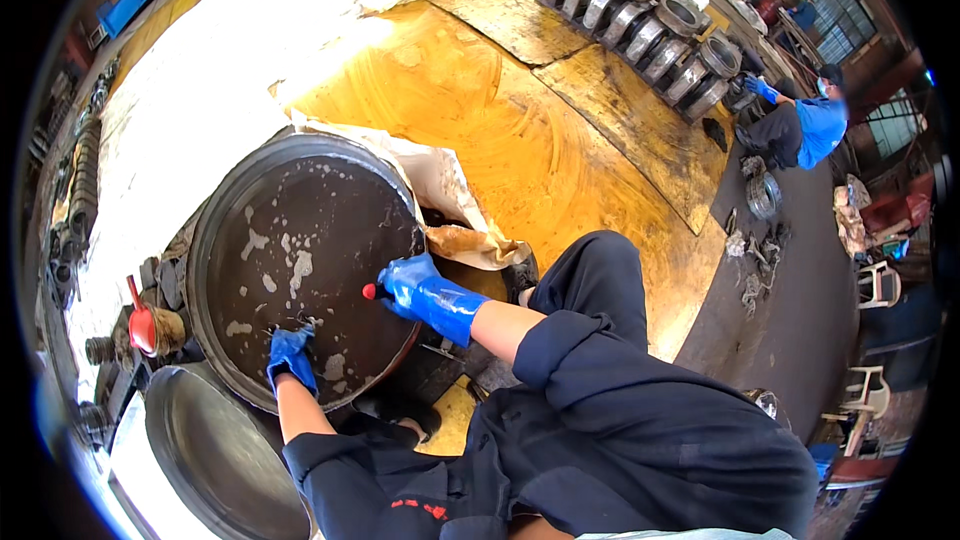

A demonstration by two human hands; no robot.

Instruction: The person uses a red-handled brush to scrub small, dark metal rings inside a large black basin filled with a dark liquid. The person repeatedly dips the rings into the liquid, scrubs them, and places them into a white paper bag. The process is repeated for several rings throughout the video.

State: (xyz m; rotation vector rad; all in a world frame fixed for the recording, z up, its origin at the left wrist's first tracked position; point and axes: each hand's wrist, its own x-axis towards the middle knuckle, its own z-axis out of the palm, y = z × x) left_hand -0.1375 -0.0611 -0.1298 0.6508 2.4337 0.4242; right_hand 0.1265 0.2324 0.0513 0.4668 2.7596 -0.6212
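Observation:
A large round tub (196, 310) of dark liquid with pale foam patches stands in front of me. My left hand (292, 354), in a blue rubber glove, reaches over its near side, fingers bent down at the liquid's surface. Whatever lies at those fingertips is too small and dark to make out. My right hand (408, 287), also gloved in blue, is closed above the tub's right side. From its fist sticks the red end of a handle (369, 291); the rest of that tool is hidden.
Left of the tub are a red scoop (143, 325) and a second round metal pan (215, 450). Crumpled paper (440, 180) lies along the tub's far right rim. Beyond are yellow floor plates (520, 130), rows of metal rings (650, 25) and a crouching person in blue (820, 130).

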